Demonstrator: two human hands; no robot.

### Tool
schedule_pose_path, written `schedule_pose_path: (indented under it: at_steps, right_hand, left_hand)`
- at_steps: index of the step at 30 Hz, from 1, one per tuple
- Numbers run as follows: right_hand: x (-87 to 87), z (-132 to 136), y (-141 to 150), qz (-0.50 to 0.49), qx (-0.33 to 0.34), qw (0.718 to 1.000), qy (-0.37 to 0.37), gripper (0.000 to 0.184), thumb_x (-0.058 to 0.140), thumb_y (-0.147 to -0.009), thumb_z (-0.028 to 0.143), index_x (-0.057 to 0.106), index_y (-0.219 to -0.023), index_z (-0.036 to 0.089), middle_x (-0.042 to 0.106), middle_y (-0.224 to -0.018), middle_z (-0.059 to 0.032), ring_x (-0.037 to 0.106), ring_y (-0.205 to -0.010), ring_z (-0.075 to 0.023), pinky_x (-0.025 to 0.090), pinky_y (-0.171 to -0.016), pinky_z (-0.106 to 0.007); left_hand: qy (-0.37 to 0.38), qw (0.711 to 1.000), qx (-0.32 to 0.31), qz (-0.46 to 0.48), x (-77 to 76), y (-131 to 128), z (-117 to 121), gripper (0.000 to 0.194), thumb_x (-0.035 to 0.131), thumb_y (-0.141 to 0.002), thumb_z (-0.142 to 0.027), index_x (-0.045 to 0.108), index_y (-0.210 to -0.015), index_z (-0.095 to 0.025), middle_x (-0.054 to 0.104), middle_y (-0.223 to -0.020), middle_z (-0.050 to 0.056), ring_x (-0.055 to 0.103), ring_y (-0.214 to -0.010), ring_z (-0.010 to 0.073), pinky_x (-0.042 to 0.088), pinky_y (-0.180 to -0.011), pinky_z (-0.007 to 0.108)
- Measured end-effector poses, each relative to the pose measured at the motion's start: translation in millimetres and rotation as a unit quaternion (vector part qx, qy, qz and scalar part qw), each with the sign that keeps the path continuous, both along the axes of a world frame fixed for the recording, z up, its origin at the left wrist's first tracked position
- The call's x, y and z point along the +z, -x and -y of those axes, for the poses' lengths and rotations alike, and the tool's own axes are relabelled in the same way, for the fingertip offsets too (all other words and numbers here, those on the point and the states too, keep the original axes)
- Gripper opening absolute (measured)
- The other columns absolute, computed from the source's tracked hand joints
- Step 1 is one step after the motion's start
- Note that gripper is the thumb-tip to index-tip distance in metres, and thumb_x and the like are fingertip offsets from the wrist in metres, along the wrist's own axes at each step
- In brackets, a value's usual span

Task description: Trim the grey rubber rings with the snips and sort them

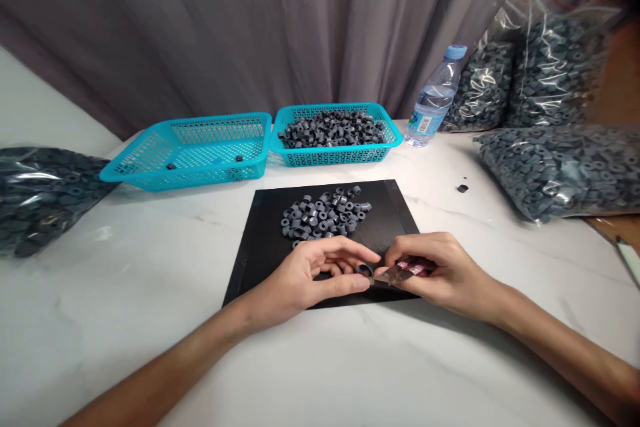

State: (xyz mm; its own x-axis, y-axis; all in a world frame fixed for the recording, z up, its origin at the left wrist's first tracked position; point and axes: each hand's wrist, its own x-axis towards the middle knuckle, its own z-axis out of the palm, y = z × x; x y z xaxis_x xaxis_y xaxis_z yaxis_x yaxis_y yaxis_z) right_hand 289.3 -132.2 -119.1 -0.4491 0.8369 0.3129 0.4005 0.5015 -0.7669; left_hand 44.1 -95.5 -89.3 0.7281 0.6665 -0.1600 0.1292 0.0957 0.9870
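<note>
Ring [365,271] is over the near part of the black mat [245,267], between your hands. Your left hand [303,280] has its fingers pinching the ring, opening tilted up, probably to steady the rim. Your right hand [447,270] has fingers gripping a metal tool [397,273], tip right by the ring; can't tell if touching. Loose pile [323,213] sits just beyond on the mat, likely for short reach.

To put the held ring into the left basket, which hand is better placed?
Likely the left hand: it holds the ring, nearer the left basket; the right hand grips a shiny tool.
</note>
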Motion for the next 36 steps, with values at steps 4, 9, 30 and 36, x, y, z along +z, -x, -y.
schedule_pose_path:
  at_steps: [4,9,30,36]
  right_hand:
    - [0.9,-0.8,0.1,0.002,0.002,1.000,0.000,0.010,0.067,-0.090,0.019,0.063,-0.081,0.017,0.057,-0.065,0.0025,0.044,-0.054,-0.0075,0.033,-0.051,-0.021]
    - [0.5,-1.6,-0.4,0.005,0.009,1.000,0.003,0.006,0.066,-0.089,0.015,0.065,-0.083,0.017,0.057,-0.066,0.0029,0.044,-0.055,-0.0073,0.033,-0.051,-0.020]
    - [-2.0,-1.9,-2.1,0.004,0.019,1.000,0.004,0.010,0.064,-0.093,0.020,0.064,-0.083,0.017,0.060,-0.068,0.0017,0.048,-0.056,-0.0080,0.035,-0.052,-0.020]
    - [-2.0,-2.3,-2.2,0.005,0.021,1.000,-0.002,0.008,0.065,-0.092,0.018,0.064,-0.084,0.017,0.060,-0.069,0.0021,0.048,-0.056,-0.0076,0.036,-0.053,-0.019]
  left_hand:
    - [0.012,1.000,0.009,0.005,-0.8,0.9,0.4,0.020,0.075,-0.089,-0.028,0.073,-0.106,-0.019,0.072,-0.096,0.002,0.065,-0.092,0.0130,0.050,-0.085,0.023]
    - [-0.003,1.000,0.005,0.002,-2.3,2.1,-0.7,0.020,0.074,-0.091,-0.028,0.075,-0.109,-0.020,0.073,-0.099,0.003,0.066,-0.093,0.0135,0.051,-0.086,0.023]
    - [-0.007,1.000,0.007,-0.007,0.4,0.6,1.5,0.027,0.070,-0.092,-0.026,0.077,-0.117,-0.017,0.077,-0.109,0.008,0.070,-0.103,0.0201,0.053,-0.091,0.027]
    - [-0.019,1.000,0.008,-0.008,-2.1,0.8,0.2,0.028,0.073,-0.090,-0.027,0.078,-0.116,-0.019,0.076,-0.107,0.007,0.069,-0.099,0.0188,0.053,-0.087,0.026]
